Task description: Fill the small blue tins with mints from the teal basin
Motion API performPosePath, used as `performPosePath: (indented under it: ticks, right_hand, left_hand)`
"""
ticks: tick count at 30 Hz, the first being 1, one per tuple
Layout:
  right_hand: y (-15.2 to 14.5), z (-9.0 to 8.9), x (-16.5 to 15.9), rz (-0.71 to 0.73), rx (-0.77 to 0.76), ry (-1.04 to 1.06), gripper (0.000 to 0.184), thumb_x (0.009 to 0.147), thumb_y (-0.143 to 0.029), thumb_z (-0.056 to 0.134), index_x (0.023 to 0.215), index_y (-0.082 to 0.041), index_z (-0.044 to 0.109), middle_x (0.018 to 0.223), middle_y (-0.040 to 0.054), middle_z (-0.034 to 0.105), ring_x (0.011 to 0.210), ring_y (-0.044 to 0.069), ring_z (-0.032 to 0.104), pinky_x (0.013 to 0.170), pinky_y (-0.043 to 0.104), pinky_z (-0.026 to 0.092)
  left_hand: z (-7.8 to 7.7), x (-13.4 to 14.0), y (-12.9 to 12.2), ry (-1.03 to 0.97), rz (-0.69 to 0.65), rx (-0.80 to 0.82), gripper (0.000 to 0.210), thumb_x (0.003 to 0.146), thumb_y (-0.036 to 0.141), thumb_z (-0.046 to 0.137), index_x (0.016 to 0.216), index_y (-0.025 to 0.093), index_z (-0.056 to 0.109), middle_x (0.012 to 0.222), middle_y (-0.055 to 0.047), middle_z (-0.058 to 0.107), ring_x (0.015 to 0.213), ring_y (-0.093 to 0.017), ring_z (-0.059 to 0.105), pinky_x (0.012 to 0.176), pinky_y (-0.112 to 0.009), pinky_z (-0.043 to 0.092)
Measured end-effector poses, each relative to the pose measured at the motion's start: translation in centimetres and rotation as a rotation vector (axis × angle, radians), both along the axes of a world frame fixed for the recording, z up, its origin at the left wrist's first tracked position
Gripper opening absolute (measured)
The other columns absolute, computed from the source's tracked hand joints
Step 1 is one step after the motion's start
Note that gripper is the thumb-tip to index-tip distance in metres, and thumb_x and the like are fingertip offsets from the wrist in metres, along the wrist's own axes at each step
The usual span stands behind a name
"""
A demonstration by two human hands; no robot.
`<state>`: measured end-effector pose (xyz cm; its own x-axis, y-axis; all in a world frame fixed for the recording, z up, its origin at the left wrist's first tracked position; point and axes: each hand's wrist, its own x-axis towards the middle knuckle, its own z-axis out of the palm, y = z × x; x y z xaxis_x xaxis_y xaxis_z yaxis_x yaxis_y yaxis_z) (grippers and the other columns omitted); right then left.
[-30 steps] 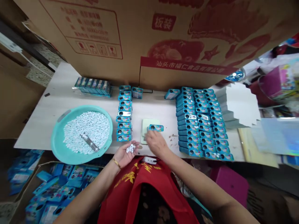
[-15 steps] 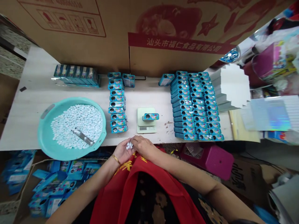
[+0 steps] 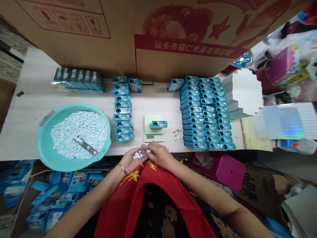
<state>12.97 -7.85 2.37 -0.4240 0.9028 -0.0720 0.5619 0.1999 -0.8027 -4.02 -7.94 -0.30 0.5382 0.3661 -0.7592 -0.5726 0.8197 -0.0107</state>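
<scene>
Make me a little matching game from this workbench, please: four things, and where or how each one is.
1. Digital scale
2. Magenta stool
3. Turquoise basin
4. Left hand

A. Palm up, cupping a few white pellets
B. Lower than the table, toward the right
C. Bearing a single blue box
D. Wide and round, at the table's left

Right pairs: 1-C, 2-B, 3-D, 4-A

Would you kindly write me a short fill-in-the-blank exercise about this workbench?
1. The open left hand holds small pellets coloured ____.
2. A single blue box rests on the weighing ____.
3. The large round basin stands on the ____ side of the table.
4. The red garment bears characters coloured ____.
Missing words: white; scale; left; yellow.
</scene>
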Motion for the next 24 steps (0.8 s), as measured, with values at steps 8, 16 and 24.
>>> performPosePath:
  ticks: [8,16,24]
  right_hand:
    - [7.2,-0.4,4.4,-0.292,0.113,-0.125,0.02,0.07,-0.011,0.052,0.087,-0.016,0.061,0.078,0.0021,0.055,0.062,0.01,0.051,0.064,0.023,0.043]
    - [8.7,-1.4,3.9,-0.211,0.122,-0.248,0.022,0.075,-0.014,0.051,0.094,-0.02,0.062,0.086,0.003,0.058,0.079,0.013,0.054,0.075,0.025,0.043]
    - [5.9,-0.6,6.5,-0.437,0.23,-0.084,0.019,0.08,-0.018,0.046,0.089,-0.019,0.062,0.084,0.0031,0.061,0.079,0.013,0.056,0.073,0.026,0.045]
  left_hand:
    - [-0.1,-0.2,-0.1,0.061,-0.026,0.005,0.026,0.075,0.015,0.05,0.098,0.003,0.057,0.098,-0.017,0.063,0.094,-0.023,0.058,0.084,-0.033,0.045]
    - [-0.3,-0.5,-0.5,0.055,0.015,0.01,0.026,0.077,0.014,0.048,0.099,0.005,0.057,0.099,-0.017,0.063,0.097,-0.023,0.057,0.083,-0.034,0.047]
    - [-0.3,-0.8,-0.4,0.084,0.045,-0.006,0.023,0.076,0.011,0.048,0.095,0.005,0.059,0.092,-0.016,0.064,0.088,-0.021,0.061,0.076,-0.03,0.05]
